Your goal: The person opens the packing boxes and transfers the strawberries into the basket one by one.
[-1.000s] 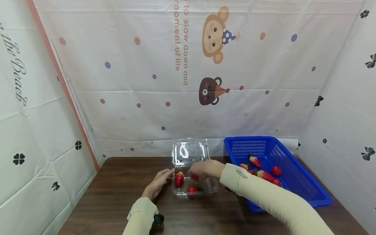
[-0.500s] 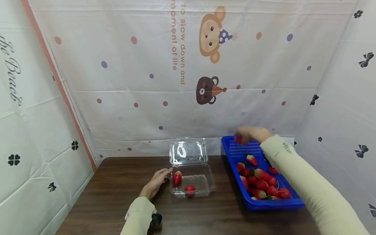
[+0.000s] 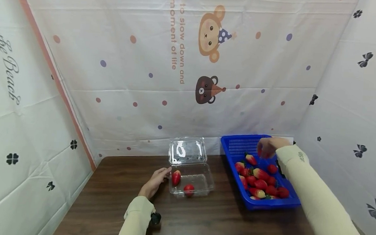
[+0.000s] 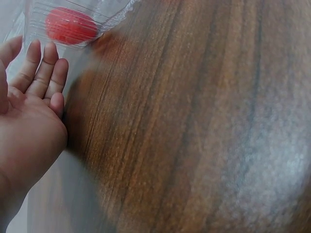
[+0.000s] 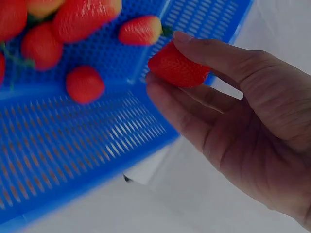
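Observation:
A red strawberry [image 5: 179, 67] is pinched between the thumb and fingers of my right hand [image 3: 271, 146], over the far part of the blue basket [image 3: 228, 142]. Several more strawberries [image 3: 261, 174] lie in that basket. My left hand [image 3: 156, 179] rests beside the clear plastic clamshell box [image 3: 200, 191], fingertips at its left wall. In the left wrist view the fingers [image 4: 46, 73] of that hand are loosely extended next to the box. Inside the box, one strawberry [image 3: 176, 178] lies at the left and another strawberry [image 3: 189, 189] near the front wall.
The box's clear lid [image 3: 187, 151] stands raised at the back, close to the white patterned curtain [image 3: 139, 76]. Both box and basket are on a dark wooden table [image 3: 113, 198]. A white roll [image 3: 289, 140] shows behind the basket.
My right hand has left the box with a strawberry, swung right to the basket's back edge, then come lower over the basket. My left hand has stayed beside the box.

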{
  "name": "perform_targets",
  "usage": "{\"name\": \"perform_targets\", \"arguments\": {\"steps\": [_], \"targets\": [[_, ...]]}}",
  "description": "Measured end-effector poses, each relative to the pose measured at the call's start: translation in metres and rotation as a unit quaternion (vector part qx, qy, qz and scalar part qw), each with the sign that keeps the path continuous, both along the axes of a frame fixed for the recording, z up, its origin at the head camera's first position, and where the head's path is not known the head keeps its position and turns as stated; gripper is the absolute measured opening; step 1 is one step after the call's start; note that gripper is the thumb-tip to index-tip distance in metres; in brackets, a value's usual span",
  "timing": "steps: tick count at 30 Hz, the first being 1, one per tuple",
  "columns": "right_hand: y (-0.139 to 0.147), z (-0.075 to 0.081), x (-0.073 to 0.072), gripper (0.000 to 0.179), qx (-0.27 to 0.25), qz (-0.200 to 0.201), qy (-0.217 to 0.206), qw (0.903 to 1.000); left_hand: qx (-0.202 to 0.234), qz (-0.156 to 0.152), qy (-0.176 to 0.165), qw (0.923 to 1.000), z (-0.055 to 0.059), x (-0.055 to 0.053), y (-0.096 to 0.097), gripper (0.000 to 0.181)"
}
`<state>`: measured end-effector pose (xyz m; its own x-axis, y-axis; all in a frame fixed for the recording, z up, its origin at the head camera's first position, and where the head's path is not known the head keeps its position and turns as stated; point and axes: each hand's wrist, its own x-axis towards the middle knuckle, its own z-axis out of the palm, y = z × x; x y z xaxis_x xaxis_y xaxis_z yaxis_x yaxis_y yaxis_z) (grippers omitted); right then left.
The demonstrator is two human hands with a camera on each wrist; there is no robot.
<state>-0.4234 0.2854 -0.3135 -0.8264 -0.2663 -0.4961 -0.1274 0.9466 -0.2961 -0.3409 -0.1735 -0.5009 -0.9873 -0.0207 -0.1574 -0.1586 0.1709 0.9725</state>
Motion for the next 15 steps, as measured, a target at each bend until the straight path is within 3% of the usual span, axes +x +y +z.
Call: {"name": "perform_targets", "arguments": {"steps": [5, 10, 15], "targets": [[-0.004, -0.022, 0.007, 0.045, 0.010, -0.030, -0.004, 0.9995, -0.002, 0.005, -0.002, 1.0000, 0.005, -0.002, 0.000, 0.036], [0.000, -0.047, 0.008, 0.035, 0.034, -0.047, 0.027, 0.9979, 0.010, 0.006, 0.002, 0.9999, 0.002, -0.004, 0.002, 0.033], [0.003, -0.061, 0.010, 0.024, 0.041, -0.042, 0.034, 0.9977, 0.015, 0.000, 0.004, 0.9999, 0.000, -0.003, 0.004, 0.033]]}}
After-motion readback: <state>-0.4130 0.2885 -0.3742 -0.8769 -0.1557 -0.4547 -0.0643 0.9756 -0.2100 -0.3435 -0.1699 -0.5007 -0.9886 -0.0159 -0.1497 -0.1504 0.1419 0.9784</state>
